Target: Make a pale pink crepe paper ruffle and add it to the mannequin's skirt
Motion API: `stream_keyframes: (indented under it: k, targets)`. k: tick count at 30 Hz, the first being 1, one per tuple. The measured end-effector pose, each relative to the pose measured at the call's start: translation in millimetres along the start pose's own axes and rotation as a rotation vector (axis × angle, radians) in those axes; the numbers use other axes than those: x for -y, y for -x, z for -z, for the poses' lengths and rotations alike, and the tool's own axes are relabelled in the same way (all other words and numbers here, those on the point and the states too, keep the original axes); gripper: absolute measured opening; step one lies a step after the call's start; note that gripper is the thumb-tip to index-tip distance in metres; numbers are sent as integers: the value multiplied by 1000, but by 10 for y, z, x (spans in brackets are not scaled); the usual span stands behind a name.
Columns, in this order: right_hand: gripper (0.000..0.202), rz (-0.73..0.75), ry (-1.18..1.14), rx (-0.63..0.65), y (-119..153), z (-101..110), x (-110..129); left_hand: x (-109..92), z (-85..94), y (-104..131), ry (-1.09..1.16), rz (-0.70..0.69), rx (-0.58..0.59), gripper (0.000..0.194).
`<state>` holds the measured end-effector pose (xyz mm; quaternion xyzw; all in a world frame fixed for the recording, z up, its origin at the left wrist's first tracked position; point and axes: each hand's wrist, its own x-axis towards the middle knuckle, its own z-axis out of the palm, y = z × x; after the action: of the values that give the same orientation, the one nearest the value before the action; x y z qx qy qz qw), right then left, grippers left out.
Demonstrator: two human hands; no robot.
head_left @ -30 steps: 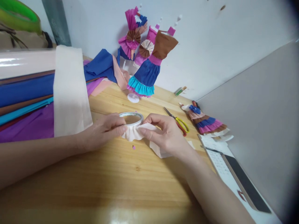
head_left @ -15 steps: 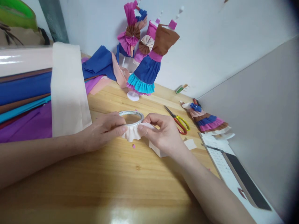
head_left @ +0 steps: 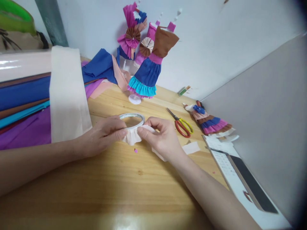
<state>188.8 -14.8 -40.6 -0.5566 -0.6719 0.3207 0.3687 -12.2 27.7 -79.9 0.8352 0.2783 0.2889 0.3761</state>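
Center frame, and there was the strip (head_left: 132,136), pale and ruffled, lying along the front of the tape roll (head_left: 143,120), its plain tail hanging below the R hand (head_left: 163,135). L hand (head_left: 103,134) had a narrow grip, thumb on the ruffle's left end, fingers at the roll's left rim; R hand was pinched, thumb vs. index, on the strip by the roll's right front. The strip looked v. light and soft, crepe-like, not slippery, prob. easy to tear or crush, so best hold was a gentle pinch at the top edge, w/ the lower frill left free. The roll looked light but stiff, i.e. good to hold by its rim. Writing? Print ran round the roll's inner wall, too small to read; the board (head_left: 229,175), lower R of frame, had rows of dark marks, also illegible. No brand could be made out on the scissors (head_left: 183,126), red and yellow handles, right of center, approx. above a pale scrap (head_left: 192,147) on the table (head_left: 115,191).
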Motion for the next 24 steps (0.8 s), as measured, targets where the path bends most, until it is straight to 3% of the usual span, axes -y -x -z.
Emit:
stream_keyframes:
  k: [5, 11, 14, 24]
  targets:
    - [32, -5, -75, 181, -34, 228, 97, 10, -6, 2, 43, 112, -37, 33]
    - [20, -165, -132, 220, -74, 338, 61, -21, 6, -11, 28, 94, -1, 35]
    - [18, -174, -118, 278, -86, 351, 45, -31, 14, -12, 30, 88, 19, 37]
    - [16, -16, 30, 213, -35, 251, 53, -12, 11, -10, -16, 35, 35, 38]
